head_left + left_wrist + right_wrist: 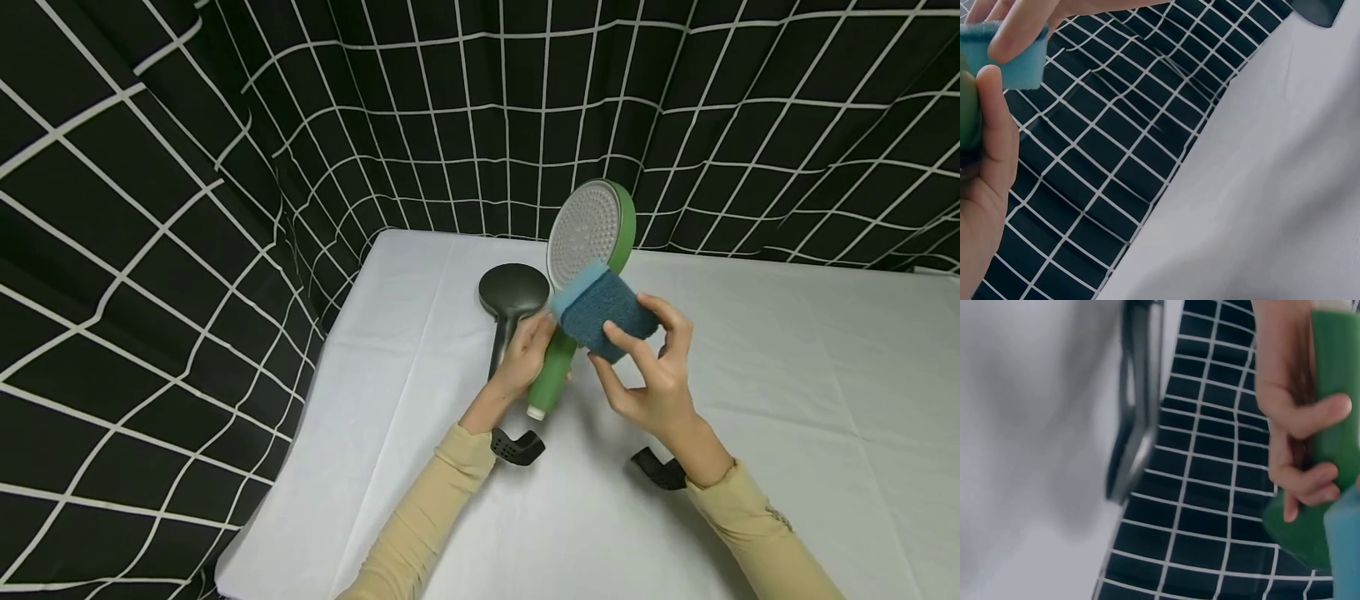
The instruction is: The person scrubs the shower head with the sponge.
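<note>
My left hand grips the handle of a green shower head, which is raised and tilted with its pale nozzle face up and to the left. In the right wrist view, fingers of the left hand curl round the green handle. Between the fingertips and thumb of my right hand is a blue sponge with a lighter blue layer. The sponge overlaps the lower part of the nozzle face; whether it touches cannot be told. In the left wrist view the sponge shows beside the left thumb.
A dark grey shower head lies on the white-covered table, just left of my left hand. Black cloth with a white grid hangs behind the table and along its left side. Black wrist mounts sit at both wrists.
</note>
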Motion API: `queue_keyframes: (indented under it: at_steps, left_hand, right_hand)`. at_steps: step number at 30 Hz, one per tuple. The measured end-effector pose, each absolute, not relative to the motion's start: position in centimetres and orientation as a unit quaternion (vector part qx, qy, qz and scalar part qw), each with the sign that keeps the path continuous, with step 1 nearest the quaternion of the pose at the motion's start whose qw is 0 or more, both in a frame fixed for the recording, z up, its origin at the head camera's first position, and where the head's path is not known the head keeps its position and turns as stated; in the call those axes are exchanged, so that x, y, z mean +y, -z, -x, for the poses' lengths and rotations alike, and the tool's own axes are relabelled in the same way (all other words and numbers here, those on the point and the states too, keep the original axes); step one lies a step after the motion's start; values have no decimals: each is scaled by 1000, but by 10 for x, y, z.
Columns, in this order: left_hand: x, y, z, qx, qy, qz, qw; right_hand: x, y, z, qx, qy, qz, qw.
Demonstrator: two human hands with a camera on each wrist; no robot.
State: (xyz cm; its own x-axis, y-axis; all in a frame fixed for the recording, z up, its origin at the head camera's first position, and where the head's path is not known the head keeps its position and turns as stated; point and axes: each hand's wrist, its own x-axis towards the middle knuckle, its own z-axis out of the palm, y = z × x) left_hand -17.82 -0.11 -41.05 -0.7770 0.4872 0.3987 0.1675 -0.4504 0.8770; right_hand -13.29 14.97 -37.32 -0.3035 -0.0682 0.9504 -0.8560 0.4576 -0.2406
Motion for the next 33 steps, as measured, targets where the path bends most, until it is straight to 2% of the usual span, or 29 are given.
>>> queue_keyframes:
  at_steps: [3,6,10,16,20,24,29,33]
  left_hand:
    - [0,405,175,533,-778,-315,106]
    - [0,404,175,545,-772,-310,104]
    - [-1,406,177,538,-783,-301,87]
    - [-7,387,170,545,-789,-280,47]
    - [-10,381,169,560,-775,-290,39]
    - [-9,387,171,561,-775,-289,32]
    - [-3,405,177,555,-773,-306,35]
    - [0,412,179,552,-760,-340,44]
  right_hand:
    - [153,374,139,-696,-414,-291,510]
    - [152,374,135,-711,-419,-277,492]
    - [143,364,117,-731,-435,-304,428]
    - [136,364,93,-736,-454,-386,321]
    - [135,371,86,-723,-442,-447,289]
    - [136,371,94,-716,-446,-430,322]
    - [137,363,109,-722,-454,-317,414]
    - [135,358,113,-722,-462,-262,443]
